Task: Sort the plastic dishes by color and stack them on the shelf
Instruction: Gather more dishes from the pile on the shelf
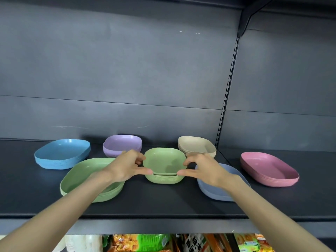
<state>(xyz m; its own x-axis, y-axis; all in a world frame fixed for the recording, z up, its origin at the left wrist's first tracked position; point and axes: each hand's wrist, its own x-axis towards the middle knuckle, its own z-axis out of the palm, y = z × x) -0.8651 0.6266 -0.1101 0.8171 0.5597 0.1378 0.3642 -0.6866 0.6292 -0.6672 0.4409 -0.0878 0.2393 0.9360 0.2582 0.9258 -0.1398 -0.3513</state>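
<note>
My left hand [127, 166] and right hand [201, 170] pinch green dish [164, 160], frame centre; should lower level, corners matched, onto green stack [163, 179].

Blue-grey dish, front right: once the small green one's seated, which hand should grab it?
Right, probably. The right hand pinches the small green dish right beside the blue-grey dish, forearm lying over it. The left hand pinches the opposite edge, on the far side of the small green stack.
</note>
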